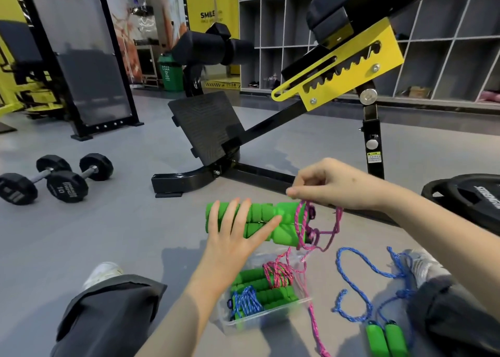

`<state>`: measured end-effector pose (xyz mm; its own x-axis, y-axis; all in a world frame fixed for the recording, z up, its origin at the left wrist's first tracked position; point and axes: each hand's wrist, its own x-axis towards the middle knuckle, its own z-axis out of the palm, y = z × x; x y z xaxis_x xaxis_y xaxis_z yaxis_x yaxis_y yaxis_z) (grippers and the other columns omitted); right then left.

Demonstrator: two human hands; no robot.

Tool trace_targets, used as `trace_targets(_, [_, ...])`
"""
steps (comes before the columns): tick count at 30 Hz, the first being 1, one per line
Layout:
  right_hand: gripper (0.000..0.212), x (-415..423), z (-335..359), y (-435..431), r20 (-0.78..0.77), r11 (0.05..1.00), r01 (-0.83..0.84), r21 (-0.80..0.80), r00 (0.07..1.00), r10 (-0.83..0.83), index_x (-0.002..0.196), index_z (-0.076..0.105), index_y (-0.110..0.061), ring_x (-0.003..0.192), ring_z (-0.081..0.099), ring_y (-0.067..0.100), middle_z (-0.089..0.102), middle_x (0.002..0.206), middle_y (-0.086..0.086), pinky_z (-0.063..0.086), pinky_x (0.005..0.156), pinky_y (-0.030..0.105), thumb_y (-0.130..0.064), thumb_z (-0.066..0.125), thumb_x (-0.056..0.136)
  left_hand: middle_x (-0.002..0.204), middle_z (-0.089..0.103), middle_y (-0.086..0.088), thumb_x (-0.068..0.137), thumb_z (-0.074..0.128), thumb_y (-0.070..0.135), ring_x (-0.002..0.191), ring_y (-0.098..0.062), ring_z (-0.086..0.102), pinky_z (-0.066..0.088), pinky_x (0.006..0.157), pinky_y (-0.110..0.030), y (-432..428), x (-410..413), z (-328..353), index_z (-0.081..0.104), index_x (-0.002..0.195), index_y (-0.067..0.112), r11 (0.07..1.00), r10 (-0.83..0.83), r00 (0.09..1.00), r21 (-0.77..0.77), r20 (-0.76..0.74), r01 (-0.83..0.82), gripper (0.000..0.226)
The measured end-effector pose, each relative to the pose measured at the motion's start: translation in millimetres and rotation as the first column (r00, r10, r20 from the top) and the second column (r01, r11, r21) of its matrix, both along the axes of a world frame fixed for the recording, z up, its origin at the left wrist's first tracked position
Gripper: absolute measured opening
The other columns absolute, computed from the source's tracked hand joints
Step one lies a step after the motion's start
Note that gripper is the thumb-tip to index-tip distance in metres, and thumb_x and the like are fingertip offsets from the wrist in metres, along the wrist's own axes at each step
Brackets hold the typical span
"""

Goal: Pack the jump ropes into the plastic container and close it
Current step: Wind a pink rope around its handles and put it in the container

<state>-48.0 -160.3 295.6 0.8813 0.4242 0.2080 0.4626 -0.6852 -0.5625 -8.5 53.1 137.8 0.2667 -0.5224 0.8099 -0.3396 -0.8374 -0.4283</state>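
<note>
Pink rope [311, 236] hangs pinched in right grip [327, 187], looped round green handles [270, 210].

Bare forearms [433, 218], dark grey wide-legged trousers [108, 316], pale sneakers [104, 272]

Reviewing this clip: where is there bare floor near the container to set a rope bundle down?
Bare floor lies between the dumbbells and the bench base, running down to the left leg and the container. Right of the container is crowded: loose blue rope, its green handles and trailing pink rope.
</note>
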Motion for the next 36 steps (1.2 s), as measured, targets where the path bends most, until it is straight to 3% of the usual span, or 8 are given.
trace_targets(5, [0.028, 11, -4, 0, -0.069, 0.985, 0.038, 0.167, 0.997, -0.027, 0.082, 0.067, -0.003, 0.046, 0.039, 0.007, 0.046, 0.055, 0.003, 0.035, 0.047, 0.016, -0.029, 0.061, 0.089, 0.124, 0.039, -0.021, 0.094, 0.012, -0.007, 0.115, -0.035, 0.044, 0.033, 0.097, -0.062, -12, -11, 13, 0.016, 0.149, 0.035, 0.985, -0.168, 0.986, -0.033, 0.022, 0.169, 0.070])
trace_targets(10, [0.032, 18, -33, -2, -0.242, 0.906, 0.118, 0.407, 0.970, -0.018, 0.083, 0.068, -0.008, 0.043, 0.028, 0.009, 0.040, 0.055, 0.000, 0.021, 0.044, 0.022, -0.039, 0.058, 0.085, 0.127, 0.037, -0.022, 0.087, 0.017, -0.011, 0.119, -0.036, 0.042, 0.030, 0.101, -0.062, -12, -13, 11, 0.007, 0.153, 0.032, 0.985, -0.169, 0.986, -0.020, 0.005, 0.169, 0.079])
trace_targets(14, [0.038, 15, -66, 0, -0.336, 0.820, 0.198, 0.537, 0.942, -0.008, 0.069, 0.064, -0.008, 0.044, 0.050, 0.013, 0.053, 0.056, 0.004, 0.043, 0.044, 0.020, -0.042, 0.055, 0.084, 0.127, 0.037, -0.022, 0.092, 0.019, -0.008, 0.117, -0.037, 0.042, 0.030, 0.102, -0.062, -15, -13, 15, 0.010, 0.152, 0.031, 0.986, -0.157, 0.987, -0.057, 0.030, 0.158, 0.072])
trace_targets(16, [0.040, 7, -88, 9, -0.388, 0.781, 0.258, 0.569, 0.921, -0.022, 0.058, 0.062, -0.008, 0.041, 0.052, 0.010, 0.054, 0.049, -0.001, 0.046, 0.042, 0.020, -0.027, 0.049, 0.091, 0.126, 0.037, -0.022, 0.093, 0.018, -0.007, 0.116, -0.037, 0.043, 0.032, 0.101, -0.061, -18, -14, 16, 0.014, 0.151, 0.032, 0.986, -0.143, 0.989, -0.085, 0.045, 0.146, 0.070])
trace_targets(18, [0.036, -7, -114, 21, -0.398, 0.768, 0.377, 0.517, 0.901, -0.174, 0.069, 0.062, 0.000, 0.048, 0.052, 0.006, 0.057, 0.052, -0.007, 0.050, 0.048, 0.018, -0.005, 0.039, 0.096, 0.126, 0.038, -0.023, 0.091, 0.021, -0.009, 0.115, -0.037, 0.044, 0.034, 0.100, -0.061, -19, -13, 15, 0.016, 0.150, 0.033, 0.988, -0.101, 0.993, -0.111, 0.056, 0.107, 0.072])
trace_targets(22, [0.044, -33, -148, 47, -0.378, 0.696, 0.435, 0.571, 0.892, -0.248, 0.078, 0.057, 0.001, 0.036, 0.037, 0.006, 0.043, 0.044, 0.006, 0.030, 0.039, 0.014, -0.019, 0.027, 0.102, 0.127, 0.039, -0.024, 0.083, 0.037, -0.012, 0.114, -0.037, 0.044, 0.035, 0.099, -0.060, -12, -3, 9, 0.024, 0.146, 0.033, 0.990, 0.026, 0.996, -0.141, 0.083, -0.014, 0.078])
trace_targets(30, [0.014, -56, -117, 39, -0.333, 0.937, 0.141, 0.320, 0.943, -0.028, 0.093, 0.052, 0.001, 0.040, 0.047, 0.001, 0.049, 0.057, 0.004, 0.041, 0.045, 0.019, -0.013, 0.049, 0.096, 0.129, 0.037, -0.026, 0.078, 0.035, -0.011, 0.114, -0.042, 0.043, 0.034, 0.097, -0.064, -2, 10, -7, 0.020, 0.150, 0.031, 0.978, 0.172, 0.984, -0.109, -0.043, -0.176, 0.084])
trace_targets(36, [0.014, -53, -78, 2, -0.379, 0.997, 0.024, 0.069, 0.926, 0.004, 0.091, 0.058, -0.011, 0.041, 0.051, 0.008, 0.051, 0.048, -0.007, 0.038, 0.045, 0.017, -0.025, 0.059, 0.091, 0.128, 0.037, -0.027, 0.040, 0.081, -0.003, 0.114, -0.042, 0.040, 0.027, 0.098, -0.064, 8, 14, -14, 0.016, 0.149, 0.029, 0.969, 0.238, 0.963, -0.042, -0.126, -0.245, 0.131])
